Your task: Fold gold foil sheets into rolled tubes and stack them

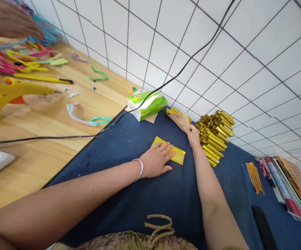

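My left hand [158,160] lies flat, fingers stretched, on a rectangular gold foil paper sheet [179,157] on the dark blue cloth. Farther off, near the tiled wall, my right hand [192,136] is closed on a creased tan paper [179,121], gripping it at its near corner. Gold paper shows behind that tan sheet; how many sheets are in the grip I cannot tell. Just right of this hand rises a pile of folded gold paper strips [214,139].
A green tissue pack [147,104] stands by the wall, a black cable [166,83] crossing it. Another person's hand [12,21] reaches over coloured pipe cleaners at left, above a yellow glue gun [12,92]. Books [288,184] and orange-gold strips [255,177] lie right.
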Demonstrator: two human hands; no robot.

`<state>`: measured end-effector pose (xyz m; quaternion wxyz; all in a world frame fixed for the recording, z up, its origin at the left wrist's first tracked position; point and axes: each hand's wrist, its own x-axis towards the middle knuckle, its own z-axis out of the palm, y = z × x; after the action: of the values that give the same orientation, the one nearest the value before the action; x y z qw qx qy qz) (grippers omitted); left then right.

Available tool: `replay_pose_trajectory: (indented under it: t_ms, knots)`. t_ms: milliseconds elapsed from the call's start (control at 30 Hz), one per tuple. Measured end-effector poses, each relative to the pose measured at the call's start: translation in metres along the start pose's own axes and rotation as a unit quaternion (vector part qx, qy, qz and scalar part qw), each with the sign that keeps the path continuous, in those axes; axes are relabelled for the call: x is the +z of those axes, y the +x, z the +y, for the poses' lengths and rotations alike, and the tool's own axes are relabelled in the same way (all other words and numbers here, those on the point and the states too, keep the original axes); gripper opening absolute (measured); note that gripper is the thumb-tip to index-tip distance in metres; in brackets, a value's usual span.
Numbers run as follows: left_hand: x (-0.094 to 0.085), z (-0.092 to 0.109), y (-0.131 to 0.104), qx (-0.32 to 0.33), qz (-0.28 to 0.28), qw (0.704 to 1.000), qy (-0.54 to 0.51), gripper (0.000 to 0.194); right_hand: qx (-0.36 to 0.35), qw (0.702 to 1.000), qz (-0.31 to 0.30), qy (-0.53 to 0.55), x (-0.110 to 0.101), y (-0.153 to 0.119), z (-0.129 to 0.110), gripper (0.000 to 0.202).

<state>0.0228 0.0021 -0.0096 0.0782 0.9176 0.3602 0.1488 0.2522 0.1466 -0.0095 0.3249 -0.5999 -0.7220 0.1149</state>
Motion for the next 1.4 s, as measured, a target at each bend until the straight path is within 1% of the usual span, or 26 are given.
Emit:
replay_pose_trajectory:
  t_ms: [233,400,533,700,833,900,1000,1100,1133,1233,1300,1400]
  knots:
    - [-0.001,0.000,0.000,-0.003,-0.001,1.000,0.001,0.063,0.000,0.999,0.009,0.047,-0.001,0.000,-0.002,0.037]
    - [0.001,0.000,0.000,-0.002,-0.001,1.000,0.002,0.063,-0.006,0.999,0.019,0.048,0.002,-0.002,0.004,0.036]
    - [0.000,0.001,0.001,-0.004,-0.007,1.000,0.003,0.064,-0.027,0.999,0.030,0.034,0.004,-0.006,0.004,0.038]
    - [0.000,0.001,0.000,-0.003,-0.002,1.000,0.011,0.062,-0.079,0.996,0.049,0.003,-0.005,-0.010,-0.012,0.037]
    - [-0.001,0.001,-0.001,0.000,0.007,1.000,0.014,0.062,-0.118,0.992,0.030,-0.018,-0.011,-0.016,-0.041,0.033]
    - [-0.003,0.002,-0.001,0.002,0.014,1.000,0.015,0.062,-0.128,0.992,0.006,-0.020,-0.009,-0.028,-0.060,0.032]
    - [-0.005,0.003,-0.001,0.002,0.020,1.000,0.012,0.061,-0.136,0.990,-0.041,-0.015,-0.004,-0.062,-0.087,0.031]
    - [-0.005,0.004,-0.001,0.004,0.012,1.000,0.010,0.054,-0.145,0.980,-0.137,-0.006,-0.002,-0.106,-0.101,0.034]
    - [-0.005,0.005,-0.001,0.006,0.010,1.000,0.010,0.052,-0.151,0.974,-0.170,-0.018,-0.003,-0.119,-0.102,0.038]
    - [-0.002,0.004,-0.002,0.014,0.004,1.000,0.018,0.052,-0.141,0.963,-0.214,-0.082,-0.007,-0.146,-0.097,0.055]
    - [0.000,0.001,-0.002,0.022,-0.002,1.000,0.019,0.053,-0.124,0.961,-0.217,-0.115,-0.008,-0.154,-0.091,0.061]
    - [0.000,-0.005,0.001,0.031,-0.005,0.999,0.005,0.052,-0.115,0.961,-0.204,-0.145,-0.007,-0.158,-0.087,0.065]
